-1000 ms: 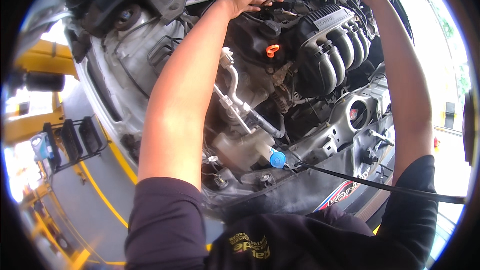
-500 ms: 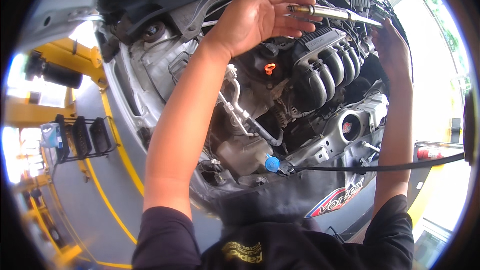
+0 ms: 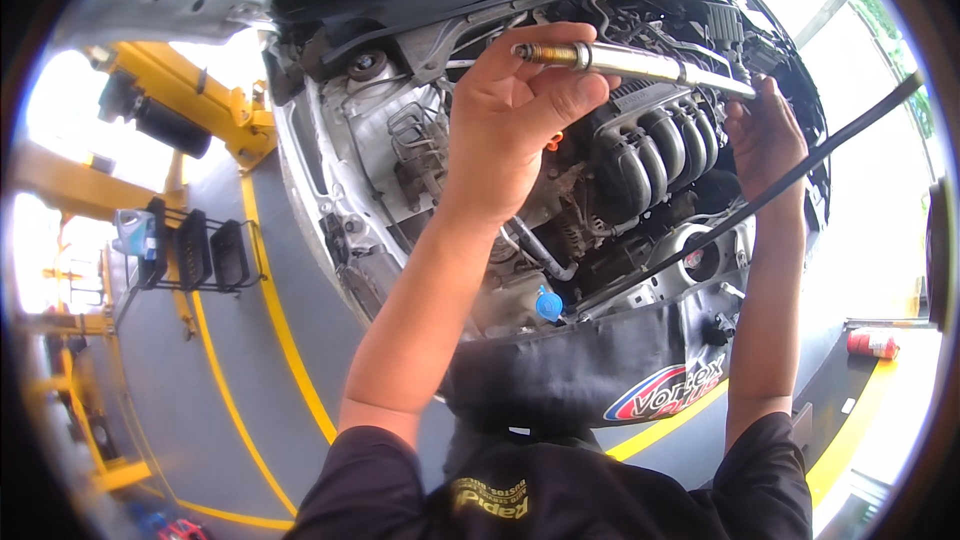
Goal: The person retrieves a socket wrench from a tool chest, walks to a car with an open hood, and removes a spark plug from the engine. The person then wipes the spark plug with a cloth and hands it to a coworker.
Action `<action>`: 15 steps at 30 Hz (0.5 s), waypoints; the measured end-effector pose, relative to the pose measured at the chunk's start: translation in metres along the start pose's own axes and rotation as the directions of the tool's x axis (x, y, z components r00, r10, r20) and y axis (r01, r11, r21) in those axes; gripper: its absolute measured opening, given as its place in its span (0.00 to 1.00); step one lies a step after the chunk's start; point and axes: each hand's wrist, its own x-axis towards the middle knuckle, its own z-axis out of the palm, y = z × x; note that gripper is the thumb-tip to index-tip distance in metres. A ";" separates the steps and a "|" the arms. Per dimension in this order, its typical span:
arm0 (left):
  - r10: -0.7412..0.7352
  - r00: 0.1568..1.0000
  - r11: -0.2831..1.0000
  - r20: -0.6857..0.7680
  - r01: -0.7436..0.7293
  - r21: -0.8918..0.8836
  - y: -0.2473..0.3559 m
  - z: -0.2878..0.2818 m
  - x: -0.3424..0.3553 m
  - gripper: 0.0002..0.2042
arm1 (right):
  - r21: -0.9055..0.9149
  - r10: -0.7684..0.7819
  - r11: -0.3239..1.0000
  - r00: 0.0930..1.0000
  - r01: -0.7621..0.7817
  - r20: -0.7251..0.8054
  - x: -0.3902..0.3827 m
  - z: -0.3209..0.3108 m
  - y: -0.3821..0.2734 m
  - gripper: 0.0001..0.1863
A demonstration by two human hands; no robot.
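A long silver spark plug socket point(image 3: 640, 64) slants across in front of me above the engine. In its left end sits a spark plug point(image 3: 550, 54) with brownish threads and its tip pointing left. My left hand point(image 3: 525, 105) is closed around the plug end, fingers curled behind it and thumb just below. My right hand point(image 3: 765, 130) pinches the narrow right end between thumb and fingers. Below lies the engine's black intake manifold point(image 3: 655, 150) with its curved runners. My left hand partly hides an orange dipstick loop point(image 3: 554, 141).
A black prop rod point(image 3: 740, 215) crosses in front of my right forearm. A blue reservoir cap point(image 3: 549, 305) and a black fender cover point(image 3: 560, 370) lie nearer me. At left stand a black rack point(image 3: 200, 255) and a yellow lift arm point(image 3: 190, 90); a red cylinder point(image 3: 872, 344) is at right.
My left hand has gone from spread fingers to curled around the plug end. My right hand still holds the other end, slightly lower. The whole view has shifted.
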 end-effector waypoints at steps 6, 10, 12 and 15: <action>0.072 0.997 0.985 -0.004 -0.071 -0.156 0.016 0.016 -0.010 0.18 | -0.009 0.217 0.975 0.945 -0.221 0.244 -0.021 0.002 0.011 0.10; -0.005 0.991 0.978 -0.132 -0.023 -0.207 0.005 0.012 0.024 0.13 | -0.329 0.403 0.910 0.728 -0.253 0.554 0.002 -0.007 0.009 0.13; -0.043 0.987 0.998 -0.153 0.036 -0.047 -0.010 0.010 0.029 0.10 | -0.458 0.450 0.866 0.710 -0.199 0.541 -0.012 0.024 -0.006 0.15; -0.119 0.992 0.950 -0.048 0.128 0.284 -0.031 0.037 0.028 0.14 | -0.591 0.442 0.798 0.781 -0.117 0.442 -0.003 0.007 0.005 0.18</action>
